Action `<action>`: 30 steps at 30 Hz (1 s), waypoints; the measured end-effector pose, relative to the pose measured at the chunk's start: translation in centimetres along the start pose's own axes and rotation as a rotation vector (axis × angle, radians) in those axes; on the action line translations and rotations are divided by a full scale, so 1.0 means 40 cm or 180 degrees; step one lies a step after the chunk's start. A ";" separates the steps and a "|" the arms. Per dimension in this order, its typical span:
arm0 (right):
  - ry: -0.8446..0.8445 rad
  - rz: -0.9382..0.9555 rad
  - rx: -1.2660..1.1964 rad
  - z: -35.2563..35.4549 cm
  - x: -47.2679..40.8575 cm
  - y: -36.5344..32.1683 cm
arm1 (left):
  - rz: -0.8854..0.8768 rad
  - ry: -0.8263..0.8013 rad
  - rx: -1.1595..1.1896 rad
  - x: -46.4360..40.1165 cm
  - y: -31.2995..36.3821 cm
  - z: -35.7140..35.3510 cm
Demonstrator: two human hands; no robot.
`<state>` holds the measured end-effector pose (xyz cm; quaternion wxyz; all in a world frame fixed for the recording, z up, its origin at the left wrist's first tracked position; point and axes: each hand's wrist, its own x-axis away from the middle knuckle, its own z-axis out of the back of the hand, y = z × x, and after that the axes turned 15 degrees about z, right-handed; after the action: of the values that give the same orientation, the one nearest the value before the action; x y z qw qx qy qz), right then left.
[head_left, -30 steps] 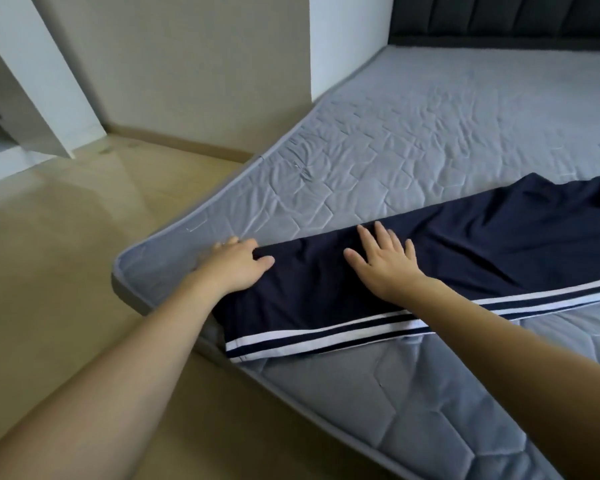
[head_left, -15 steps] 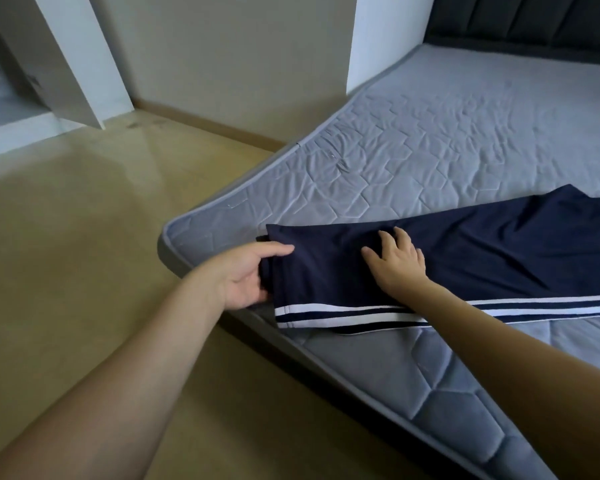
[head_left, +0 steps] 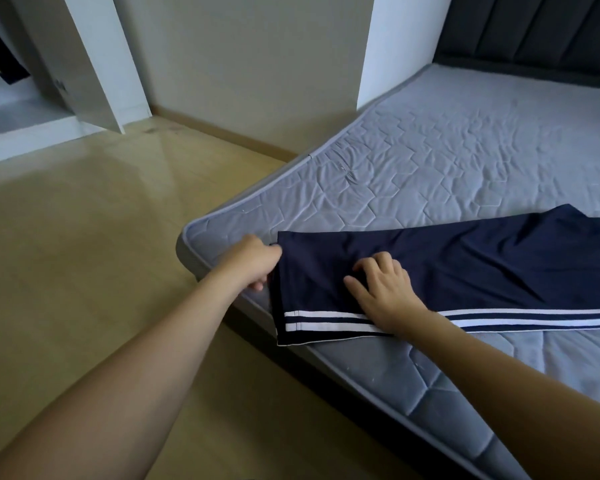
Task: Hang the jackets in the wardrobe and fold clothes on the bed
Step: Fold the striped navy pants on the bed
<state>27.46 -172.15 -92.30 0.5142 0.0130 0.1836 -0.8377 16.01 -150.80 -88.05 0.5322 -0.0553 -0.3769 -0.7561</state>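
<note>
Navy trousers (head_left: 465,271) with two white side stripes lie flat on the grey quilted mattress (head_left: 447,168), their hem end at the mattress corner. My left hand (head_left: 253,261) grips the hem edge at that corner, fingers curled around the cloth. My right hand (head_left: 381,292) rests on top of the leg a little to the right, fingers bent and pinching the fabric. The trousers run off the right edge of the view.
The mattress corner (head_left: 191,237) juts over a pale wooden floor (head_left: 84,271). A white wardrobe panel (head_left: 94,64) stands at the back left, a dark padded headboard (head_left: 534,36) at the back right, and a wall with a skirting board between them.
My left hand went from lying flat on the hem to gripping its edge. My right hand's fingers curled into the fabric. The view shifted left, so the trousers sit further right.
</note>
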 end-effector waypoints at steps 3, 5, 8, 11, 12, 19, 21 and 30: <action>-0.0106 0.0952 0.0090 0.020 0.038 -0.047 | -0.0249 -0.0118 0.0290 -0.049 0.038 -0.026; -0.0455 0.1418 0.0366 0.027 0.045 -0.071 | -0.0433 -0.0204 0.0053 -0.078 0.049 -0.063; -0.0780 0.1842 0.0653 0.022 0.039 -0.099 | -0.0566 0.0187 -0.0011 -0.119 0.054 -0.088; -0.0515 0.2094 0.0847 0.009 0.034 -0.120 | -0.0460 0.0164 0.0543 -0.140 0.052 -0.079; -0.0465 0.2137 0.0947 0.004 0.035 -0.129 | -0.0521 0.0212 0.0734 -0.143 0.046 -0.078; -0.0426 0.1948 0.0722 0.024 0.029 -0.152 | -0.0551 0.0645 0.1211 -0.136 0.020 -0.064; -0.0524 0.1837 0.0825 0.031 0.022 -0.144 | -0.0510 0.0255 0.1111 -0.129 0.052 -0.060; -0.0702 0.1824 0.0989 -0.009 0.026 -0.155 | -0.0165 0.0684 0.0018 -0.150 0.056 -0.044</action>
<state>21.54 -170.43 -91.03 0.7372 0.0516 -0.0140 -0.6735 21.05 -147.68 -91.07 0.5499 0.0374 -0.3211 -0.7701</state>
